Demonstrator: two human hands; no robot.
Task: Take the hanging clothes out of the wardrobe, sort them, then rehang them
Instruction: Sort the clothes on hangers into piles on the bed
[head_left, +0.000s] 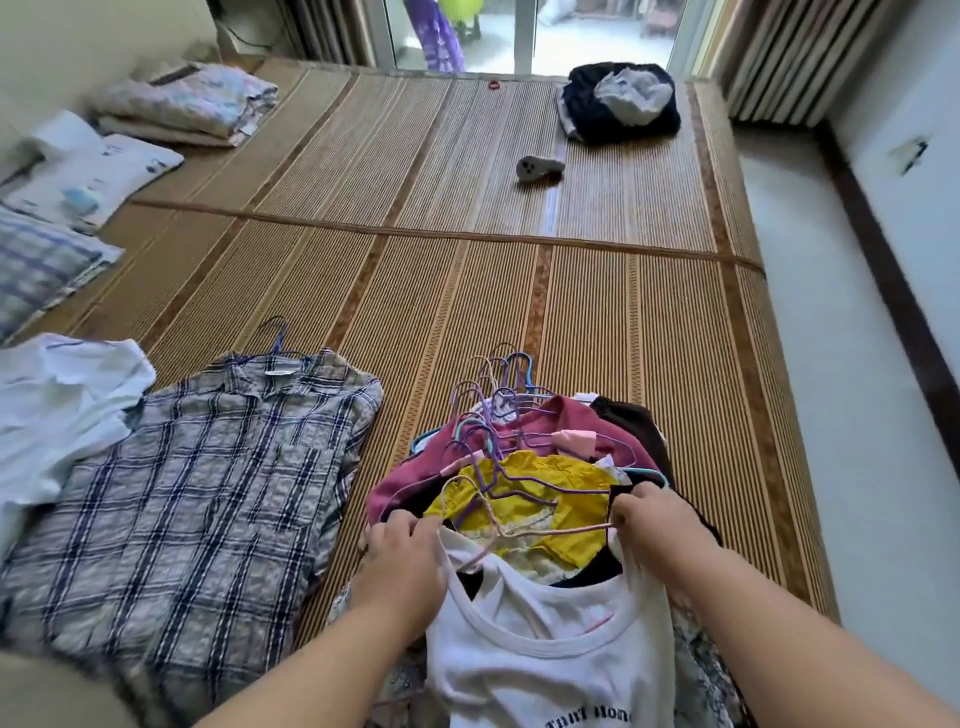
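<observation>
Risk: tangled hanger hooks (488, 410) may drag neighbours along | left hand (400, 564), right hand (655, 525) each grip a shoulder of white T-shirt (545, 654) | shirt tops clothes pile (574, 434) on mat (519, 291)

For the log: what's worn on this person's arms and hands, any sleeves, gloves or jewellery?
Nothing worn shows. The left forearm and right forearm are bare to the frame edge, with no sleeves in view. The left hand and right hand show no gloves, rings, watch or bracelet.
</observation>
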